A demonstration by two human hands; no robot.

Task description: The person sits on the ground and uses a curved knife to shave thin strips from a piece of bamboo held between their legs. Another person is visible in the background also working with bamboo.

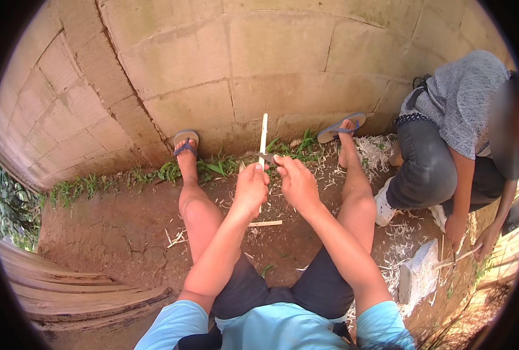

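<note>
The left grip encloses a pale stick, its long axis directed toward the wall; the right grip, clenched on a dark blade, holds it across the stick, just beyond the left.

Bright, soft daylight covers the wall and the ground, with harsher sun and shadow along the ground's right edge. The stick looks nearly washed out. Fisheye distortion bows the wall, black rings the view, and a co-worker's head is blurred.
</note>
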